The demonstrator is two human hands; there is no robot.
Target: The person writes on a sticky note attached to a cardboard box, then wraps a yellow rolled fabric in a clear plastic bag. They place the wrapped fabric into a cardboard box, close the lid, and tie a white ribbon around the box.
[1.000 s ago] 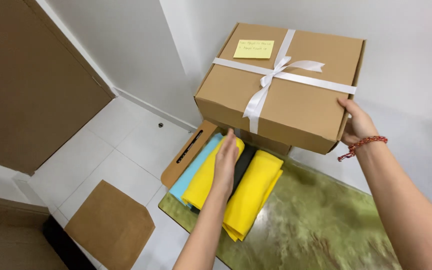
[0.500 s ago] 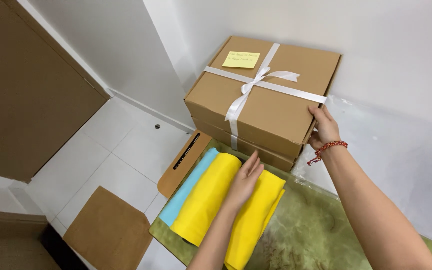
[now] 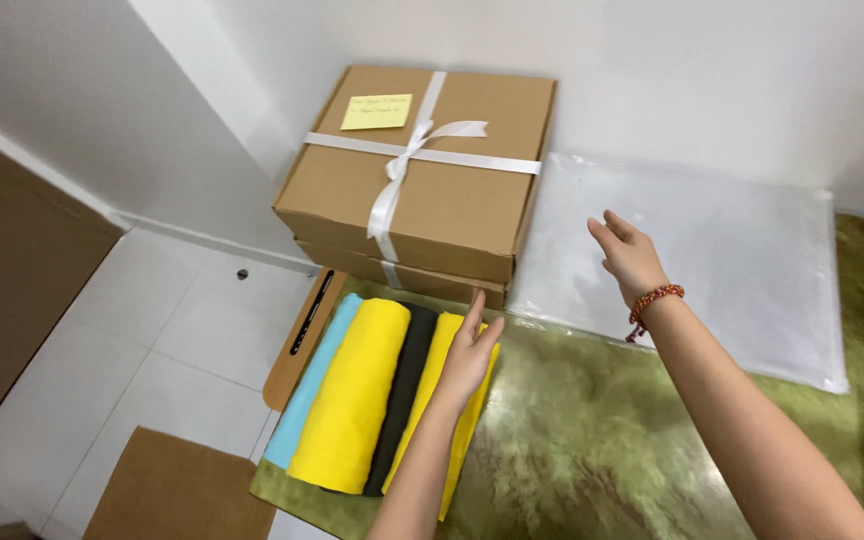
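Note:
A brown cardboard box [image 3: 452, 200] tied with a white ribbon [image 3: 397, 170] and bearing a yellow sticky note [image 3: 376, 111] sits on another box at the back of the green marbled table [image 3: 602, 440]. My right hand [image 3: 630, 256] hovers open just right of the box, above a clear plastic bag [image 3: 732, 260], holding nothing. My left hand [image 3: 467, 355] lies flat on a row of folded cloths: light blue [image 3: 307, 395], yellow [image 3: 352, 400], black [image 3: 397, 400] and yellow [image 3: 430, 380]. A red bead bracelet [image 3: 652, 305] circles my right wrist.
A flat brown cardboard piece [image 3: 297, 340] juts off the table's left edge under the cloths. Another cardboard sheet [image 3: 182, 490] lies on the white tiled floor [image 3: 132, 370]. A brown door [image 3: 12, 300] stands at the left. White walls close the corner behind the boxes.
The ribboned box went from held up in my right hand down onto the lower box. My right hand has let go and moved right. My left hand stays on the cloths.

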